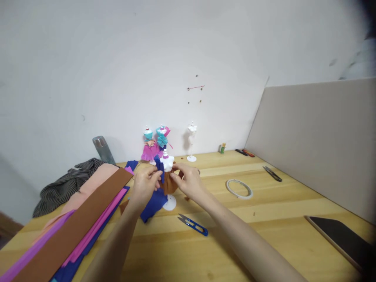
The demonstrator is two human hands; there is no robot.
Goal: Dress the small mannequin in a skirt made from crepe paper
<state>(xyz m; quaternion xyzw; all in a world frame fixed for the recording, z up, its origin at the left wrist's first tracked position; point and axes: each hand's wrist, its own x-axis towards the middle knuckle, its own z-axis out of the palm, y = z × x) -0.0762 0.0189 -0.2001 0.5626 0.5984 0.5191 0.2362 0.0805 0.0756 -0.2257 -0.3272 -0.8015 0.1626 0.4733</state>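
Observation:
A small white mannequin (167, 163) on a round white base stands upright between my hands, with brown fabric (169, 185) gathered round its lower body. My left hand (146, 182) pinches a strip of dark blue fabric (159, 168) against the mannequin's left side. On the other side my right hand (188, 180) has thumb and fingers closed on the edge of the brown fabric at the waist. More blue fabric (154, 205) lies on the table beside the base. Blue-handled thread snips (193, 225) rest in front of it.
Two dressed mannequins (150, 145) and a bare one (192, 141) stand by the wall. Folded fabric strips (79, 219) cover the table's left side near a metal flask (103, 149). On the right lie a tape roll (239, 189), black snips (272, 174) and a dark tablet-like slab (340, 239).

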